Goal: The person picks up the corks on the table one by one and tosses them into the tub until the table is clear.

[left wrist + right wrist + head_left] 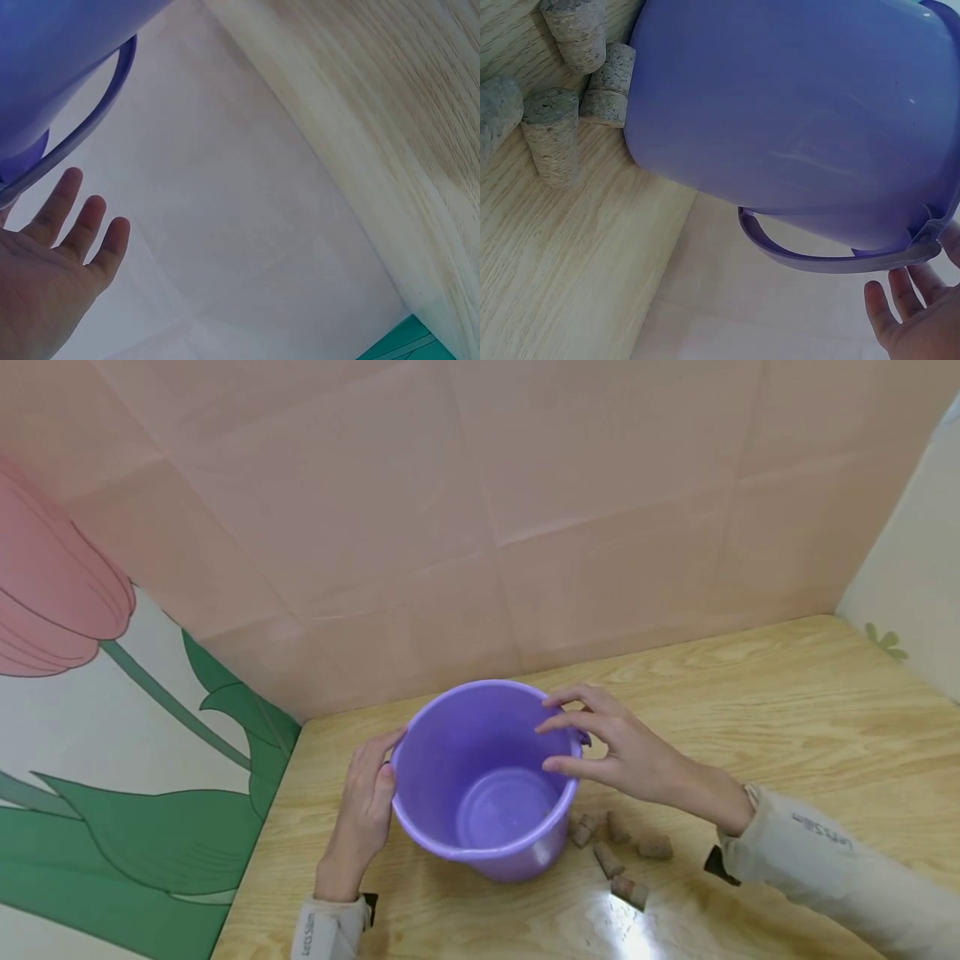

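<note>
A purple plastic bucket [480, 760] stands on the wooden table, its mouth facing up toward me. My left hand [366, 789] rests against the left side of its rim. In the left wrist view three fingers of that left hand [60, 262] stretch out loosely beside the bucket's handle [97, 112]. My right hand [615, 747] is at the right side of the rim, fingers spread and lightly bent, tips over the opening, with nothing held. In the right wrist view the handle [817, 262] hangs close to the right hand's fingers [904, 294].
Several brown cork stoppers [608, 860] lie on the table [750, 735] just right of the bucket. A pinkish covering [600, 485] rises behind the table. Green leaves and a pink tulip [56, 577] decorate the left wall.
</note>
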The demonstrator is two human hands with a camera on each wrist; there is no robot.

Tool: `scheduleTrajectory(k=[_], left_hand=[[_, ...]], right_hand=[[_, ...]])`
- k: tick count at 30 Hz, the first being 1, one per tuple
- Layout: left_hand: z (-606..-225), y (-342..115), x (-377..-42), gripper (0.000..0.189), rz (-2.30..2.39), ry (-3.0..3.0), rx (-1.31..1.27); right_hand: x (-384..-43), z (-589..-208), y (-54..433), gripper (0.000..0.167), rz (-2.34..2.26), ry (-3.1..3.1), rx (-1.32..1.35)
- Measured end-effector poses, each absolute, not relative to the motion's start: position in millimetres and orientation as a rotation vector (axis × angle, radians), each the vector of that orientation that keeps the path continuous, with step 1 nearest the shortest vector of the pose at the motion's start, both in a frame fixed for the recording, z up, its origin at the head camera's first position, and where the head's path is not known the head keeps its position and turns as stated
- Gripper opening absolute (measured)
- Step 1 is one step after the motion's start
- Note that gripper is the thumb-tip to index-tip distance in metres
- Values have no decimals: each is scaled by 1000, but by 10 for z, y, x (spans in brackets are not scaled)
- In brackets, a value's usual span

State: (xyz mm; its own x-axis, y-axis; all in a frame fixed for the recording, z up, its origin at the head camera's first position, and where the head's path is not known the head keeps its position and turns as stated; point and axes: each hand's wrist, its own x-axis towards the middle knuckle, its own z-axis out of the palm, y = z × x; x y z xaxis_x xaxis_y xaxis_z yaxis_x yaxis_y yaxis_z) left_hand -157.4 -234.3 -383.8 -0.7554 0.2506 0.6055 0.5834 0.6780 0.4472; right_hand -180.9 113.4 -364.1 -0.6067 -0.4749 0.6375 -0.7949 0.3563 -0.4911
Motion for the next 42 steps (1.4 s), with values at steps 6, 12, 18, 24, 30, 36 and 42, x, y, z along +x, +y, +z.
scheduleTrajectory(k=[6, 12, 18, 24, 30, 36, 42], left_hand=[[-3859, -2344, -1581, 41, -903, -2360, -649], [-3855, -2335, -1579, 42, -899, -2371, -642], [-3846, -2342, -1563, 44, -899, -2397, -632], [-3865, -2354, -1581, 43, -919, -2387, -634], [-3884, -2357, -1598, 43, -923, -2344, -651], [-3878, -2347, -1595, 43, -924, -2342, -652], [-3882, -2349, -1597, 45, -919, -2341, -653]], right_hand=[[-1783, -3635, 1164, 38, 1111, -2265, 1092], [-1757, -3632, 1256, 46, 1036, -2243, 1068], [-1736, -3660, 1379, 48, 978, -2239, 1050], [-1705, -3694, 1504, 49, 939, -2286, 1012], [-1697, -3757, 1588, 53, 879, -2304, 1004], [-1675, -3838, 1667, 54, 842, -2334, 991], [-1658, -3945, 1699, 50, 793, -2371, 1043]])
